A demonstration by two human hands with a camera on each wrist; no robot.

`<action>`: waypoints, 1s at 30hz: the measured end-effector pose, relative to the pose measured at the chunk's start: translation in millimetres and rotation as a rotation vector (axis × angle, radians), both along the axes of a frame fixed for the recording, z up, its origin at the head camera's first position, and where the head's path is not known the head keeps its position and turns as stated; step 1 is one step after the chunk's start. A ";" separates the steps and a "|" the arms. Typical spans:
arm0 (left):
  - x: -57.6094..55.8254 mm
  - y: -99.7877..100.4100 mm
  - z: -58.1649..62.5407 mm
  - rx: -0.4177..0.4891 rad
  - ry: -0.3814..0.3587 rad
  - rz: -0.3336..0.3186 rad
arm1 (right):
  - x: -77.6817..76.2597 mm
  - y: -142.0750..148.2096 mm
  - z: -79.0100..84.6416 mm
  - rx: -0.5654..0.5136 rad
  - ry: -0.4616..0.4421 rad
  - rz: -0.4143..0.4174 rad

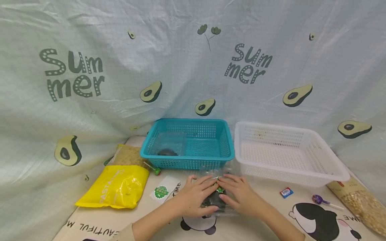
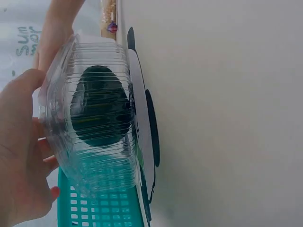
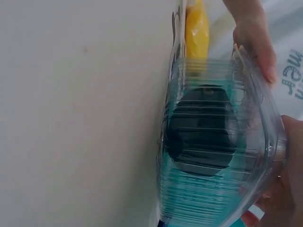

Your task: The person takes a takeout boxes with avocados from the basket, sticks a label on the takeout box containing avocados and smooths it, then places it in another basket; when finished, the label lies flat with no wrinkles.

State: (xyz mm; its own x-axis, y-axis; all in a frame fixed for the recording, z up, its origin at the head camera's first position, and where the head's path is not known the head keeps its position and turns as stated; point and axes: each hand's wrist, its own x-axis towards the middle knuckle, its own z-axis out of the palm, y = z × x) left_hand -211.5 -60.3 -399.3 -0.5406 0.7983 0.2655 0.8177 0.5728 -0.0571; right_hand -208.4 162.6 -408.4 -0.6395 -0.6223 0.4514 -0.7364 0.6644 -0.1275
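A clear plastic clamshell box (image 2: pixel 102 175) stands on the table in front of the teal basket. Inside it lies a dark, egg-shaped fruit (image 2: pixel 100 106) that looks like an avocado. On the lid shows a green sticker (image 1: pixel 219 185), partly under the fingertips. My left hand (image 1: pixel 193 197) rests on the lid's left side with its fingers extended. From the right, my right hand (image 1: pixel 241 195) lies on the lid, fingers also extended, its fingertips close to the left ones. Both wrist views show the lid down on the box; whether it is latched I cannot tell.
The teal basket (image 1: pixel 187 161) holds another clear box (image 1: pixel 172 140) with a dark item. Beside it stands a white basket (image 1: pixel 289 175). A yellow pasta bag (image 1: pixel 120 187), stickers (image 1: pixel 161 192), lollipops (image 1: pixel 317 199), a small packet (image 1: pixel 286 192) and a grain bag (image 1: pixel 359 204) lie around.
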 end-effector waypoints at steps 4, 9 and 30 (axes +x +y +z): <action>3.7 -3.4 -2.4 -0.008 0.045 -0.007 | 6.4 5.0 -3.7 0.032 0.043 -0.012; 9.7 -7.2 -3.0 0.027 0.090 -0.002 | 7.7 10.0 -6.4 -0.001 0.219 -0.004; 40.8 -18.3 0.4 0.374 -0.571 0.211 | 50.0 24.8 -1.1 -0.140 -0.079 -0.198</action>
